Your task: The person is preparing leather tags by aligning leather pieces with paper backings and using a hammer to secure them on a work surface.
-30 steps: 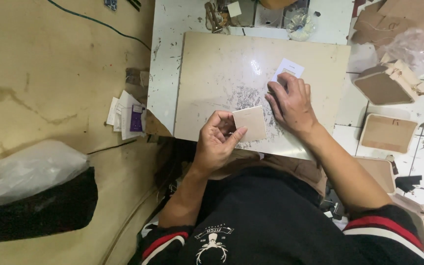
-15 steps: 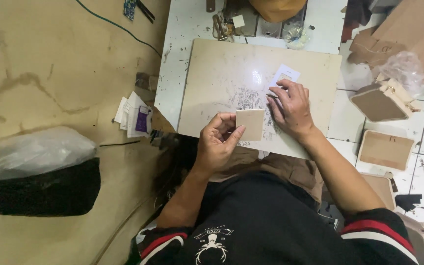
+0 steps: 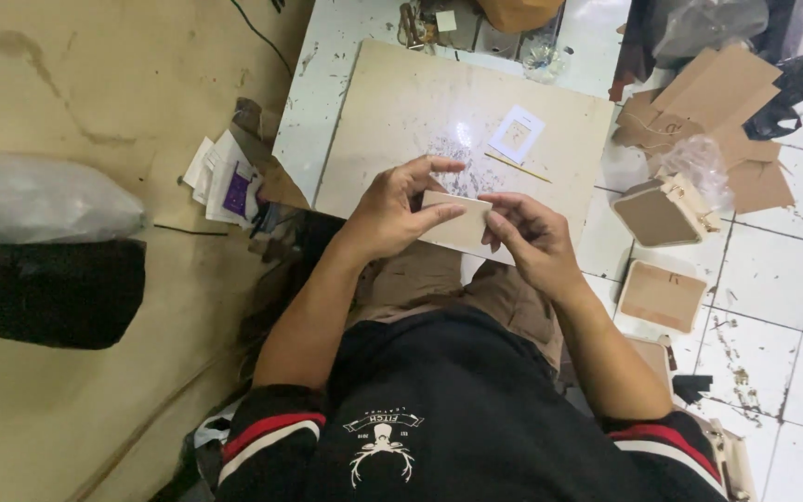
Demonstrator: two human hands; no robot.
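The left hand (image 3: 385, 209) is pinching the small flat rectangular beige card piece (image 3: 457, 221) over the pale work board (image 3: 392, 112), long axis running toward the right hand (image 3: 530, 240), which is gripping its other end

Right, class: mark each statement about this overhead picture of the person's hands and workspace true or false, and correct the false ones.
1. Both hands hold the small tan piece. True: the left hand and the right hand grip it from either side.
2. The white square frame lies on the beige board. True.
3. The thin stick is in the right hand. False: it lies on the board.
4. The open tan box sits on the board. False: it sits on the tiled floor.
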